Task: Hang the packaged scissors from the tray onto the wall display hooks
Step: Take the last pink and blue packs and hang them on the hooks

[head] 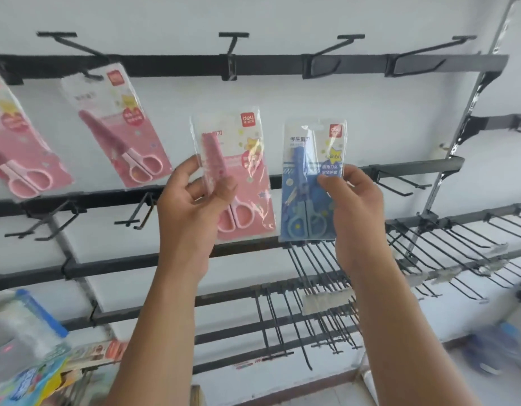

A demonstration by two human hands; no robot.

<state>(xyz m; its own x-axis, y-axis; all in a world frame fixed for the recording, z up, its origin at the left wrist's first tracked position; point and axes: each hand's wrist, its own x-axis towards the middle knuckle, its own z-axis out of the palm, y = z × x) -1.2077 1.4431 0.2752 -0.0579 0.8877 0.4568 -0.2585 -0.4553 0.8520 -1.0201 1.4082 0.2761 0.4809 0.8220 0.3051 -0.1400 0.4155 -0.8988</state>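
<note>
white wall, black hook rails (mostly bare), perhaps floor below

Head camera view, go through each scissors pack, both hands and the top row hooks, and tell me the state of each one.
Pink pack: held upright in the left hand, not hung.
Blue pack: held upright in the right hand, not hung.
Hung pink pack: on a top-rail hook, tilted.
Far-left pink pack: hanging tilted, partly out of frame.
Three top hooks to the right: bare.
</note>
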